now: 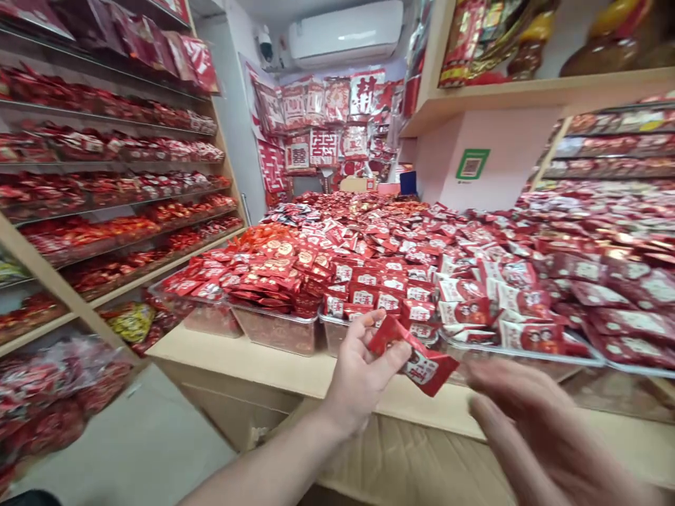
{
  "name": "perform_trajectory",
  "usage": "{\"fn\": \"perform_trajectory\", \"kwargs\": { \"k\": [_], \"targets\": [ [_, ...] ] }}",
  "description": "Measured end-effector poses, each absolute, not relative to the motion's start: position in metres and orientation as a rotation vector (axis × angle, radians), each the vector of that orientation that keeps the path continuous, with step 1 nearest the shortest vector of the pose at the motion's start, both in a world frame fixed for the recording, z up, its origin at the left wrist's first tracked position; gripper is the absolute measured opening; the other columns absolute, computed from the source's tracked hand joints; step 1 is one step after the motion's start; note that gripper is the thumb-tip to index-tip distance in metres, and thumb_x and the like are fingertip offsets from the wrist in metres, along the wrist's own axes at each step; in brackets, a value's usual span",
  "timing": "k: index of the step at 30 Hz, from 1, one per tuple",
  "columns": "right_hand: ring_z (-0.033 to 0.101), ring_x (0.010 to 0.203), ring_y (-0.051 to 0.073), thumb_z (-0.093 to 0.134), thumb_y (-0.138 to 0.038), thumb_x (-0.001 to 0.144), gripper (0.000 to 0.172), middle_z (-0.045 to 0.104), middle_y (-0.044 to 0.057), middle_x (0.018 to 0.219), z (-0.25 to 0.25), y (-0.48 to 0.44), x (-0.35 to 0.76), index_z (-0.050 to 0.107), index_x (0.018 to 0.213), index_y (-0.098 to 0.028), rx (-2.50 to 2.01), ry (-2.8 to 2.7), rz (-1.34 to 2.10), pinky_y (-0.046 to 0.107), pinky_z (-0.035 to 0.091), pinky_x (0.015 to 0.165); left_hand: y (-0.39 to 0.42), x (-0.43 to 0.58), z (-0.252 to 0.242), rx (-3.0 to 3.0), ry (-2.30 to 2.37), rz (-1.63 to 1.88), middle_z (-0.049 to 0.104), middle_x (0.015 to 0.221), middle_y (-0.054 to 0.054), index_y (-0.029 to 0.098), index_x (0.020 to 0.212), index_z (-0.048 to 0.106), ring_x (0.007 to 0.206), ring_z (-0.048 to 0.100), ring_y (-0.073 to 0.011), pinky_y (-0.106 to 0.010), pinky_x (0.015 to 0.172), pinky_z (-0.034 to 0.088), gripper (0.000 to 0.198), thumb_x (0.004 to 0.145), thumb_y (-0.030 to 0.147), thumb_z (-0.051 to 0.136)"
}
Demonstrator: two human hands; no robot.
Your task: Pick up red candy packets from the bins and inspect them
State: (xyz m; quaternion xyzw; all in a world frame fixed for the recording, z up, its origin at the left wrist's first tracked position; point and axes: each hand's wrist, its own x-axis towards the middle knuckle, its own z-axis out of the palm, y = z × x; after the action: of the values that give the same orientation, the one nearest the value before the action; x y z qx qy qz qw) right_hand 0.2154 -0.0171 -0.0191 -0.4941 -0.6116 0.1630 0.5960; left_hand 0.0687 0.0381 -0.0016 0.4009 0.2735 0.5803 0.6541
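Observation:
My left hand (363,372) is raised in front of the counter, its thumb and fingers pinched on a small red candy packet (422,358) with white print. The packet hangs just before the front edge of the clear trays (279,330). My right hand (532,429) is at the lower right, blurred by motion, its fingers stretched out toward the packet and apart, holding nothing. Heaps of red wrapped sweets (401,260) fill the trays behind both hands.
A pale wooden counter (264,365) carries the trays. Shelves of red packets (105,183) line the left wall, more shelves (612,140) stand at the right. Red paper decorations (327,119) hang at the back under an air conditioner (345,31). Grey floor (131,443) lies at the lower left.

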Motion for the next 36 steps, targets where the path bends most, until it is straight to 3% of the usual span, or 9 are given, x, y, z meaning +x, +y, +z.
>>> {"fn": "perform_trajectory", "kwargs": {
  "k": [2, 4, 8, 13, 20, 22, 24, 27, 36],
  "targets": [
    [0.058, 0.083, 0.019, 0.059, -0.035, 0.077, 0.034, 0.056, 0.007, 0.101, -0.019, -0.003, 0.211, 0.049, 0.107, -0.024, -1.133, -1.394, 0.529, 0.030, 0.051, 0.067, 0.039, 0.067, -0.002, 0.954, 0.634, 1.268, 0.062, 0.096, -0.003, 0.019, 0.110, 0.047, 0.084, 0.057, -0.0124, -0.026, 0.077, 0.045, 0.045, 0.070, 0.019, 0.068],
    [0.058, 0.073, 0.017, 0.056, -0.036, 0.080, 0.030, 0.059, 0.005, 0.088, -0.020, 0.009, 0.208, 0.047, 0.106, -0.024, -1.100, -1.354, 0.729, 0.025, 0.051, 0.058, 0.037, 0.065, -0.002, 1.034, 0.658, 1.206, 0.063, 0.095, -0.005, 0.017, 0.107, 0.051, 0.085, 0.057, -0.0135, -0.027, 0.079, 0.044, 0.039, 0.072, 0.020, 0.066],
    [0.052, 0.058, 0.012, 0.051, -0.035, 0.083, 0.016, 0.054, -0.001, 0.063, -0.021, 0.016, 0.210, 0.057, 0.079, -0.021, -1.057, -1.368, 0.868, 0.019, 0.045, 0.052, 0.036, 0.061, -0.005, 1.175, 0.732, 1.109, 0.063, 0.082, -0.003, 0.015, 0.096, 0.059, 0.075, 0.055, -0.0116, -0.024, 0.073, 0.043, 0.027, 0.072, 0.025, 0.066],
    [0.051, 0.065, 0.014, 0.052, -0.036, 0.082, 0.021, 0.057, 0.001, 0.069, -0.022, 0.010, 0.214, 0.060, 0.071, -0.020, -1.099, -1.389, 0.842, 0.019, 0.042, 0.058, 0.041, 0.059, -0.004, 1.134, 0.860, 1.035, 0.058, 0.066, 0.000, 0.013, 0.083, 0.064, 0.061, 0.048, -0.0087, -0.022, 0.060, 0.039, 0.027, 0.066, 0.033, 0.070],
    [0.048, 0.064, 0.013, 0.053, -0.037, 0.081, 0.025, 0.053, 0.000, 0.067, -0.018, 0.003, 0.209, 0.059, 0.063, -0.020, -1.181, -1.269, 0.724, 0.018, 0.040, 0.055, 0.039, 0.062, -0.002, 1.173, 0.787, 1.092, 0.047, 0.065, 0.001, 0.014, 0.062, 0.067, 0.063, 0.043, -0.0096, -0.022, 0.060, 0.034, 0.024, 0.070, 0.036, 0.066],
    [0.049, 0.062, 0.013, 0.053, -0.036, 0.080, 0.024, 0.054, 0.000, 0.067, -0.022, 0.003, 0.209, 0.059, 0.064, -0.020, -1.148, -1.272, 0.742, 0.017, 0.042, 0.054, 0.039, 0.063, -0.003, 1.169, 0.788, 1.089, 0.046, 0.064, 0.001, 0.015, 0.062, 0.068, 0.062, 0.042, -0.0094, -0.022, 0.058, 0.033, 0.023, 0.069, 0.037, 0.067],
    [0.051, 0.061, 0.012, 0.056, -0.037, 0.078, 0.016, 0.057, 0.000, 0.070, -0.026, 0.003, 0.209, 0.062, 0.076, -0.022, -1.108, -1.254, 0.815, 0.018, 0.044, 0.054, 0.038, 0.064, -0.005, 1.205, 0.798, 1.100, 0.046, 0.063, 0.001, 0.016, 0.066, 0.070, 0.060, 0.042, -0.0086, -0.021, 0.057, 0.033, 0.020, 0.069, 0.035, 0.067],
    [0.053, 0.061, 0.012, 0.059, -0.037, 0.076, 0.022, 0.059, 0.000, 0.074, -0.030, 0.002, 0.205, 0.060, 0.094, -0.024, -1.080, -1.166, 0.967, 0.020, 0.047, 0.056, 0.038, 0.064, -0.009, 1.273, 0.773, 1.139, 0.050, 0.067, 0.000, 0.018, 0.071, 0.071, 0.061, 0.045, -0.0088, -0.021, 0.056, 0.035, 0.014, 0.069, 0.032, 0.067],
    [0.051, 0.066, 0.015, 0.058, -0.036, 0.077, 0.017, 0.055, 0.002, 0.069, -0.026, 0.001, 0.205, 0.061, 0.070, -0.020, -1.065, -1.274, 0.807, 0.023, 0.043, 0.060, 0.033, 0.063, -0.008, 1.288, 0.711, 1.134, 0.053, 0.068, 0.001, 0.017, 0.068, 0.069, 0.064, 0.047, -0.0092, -0.021, 0.060, 0.037, 0.012, 0.069, 0.029, 0.068]
  ]
}}
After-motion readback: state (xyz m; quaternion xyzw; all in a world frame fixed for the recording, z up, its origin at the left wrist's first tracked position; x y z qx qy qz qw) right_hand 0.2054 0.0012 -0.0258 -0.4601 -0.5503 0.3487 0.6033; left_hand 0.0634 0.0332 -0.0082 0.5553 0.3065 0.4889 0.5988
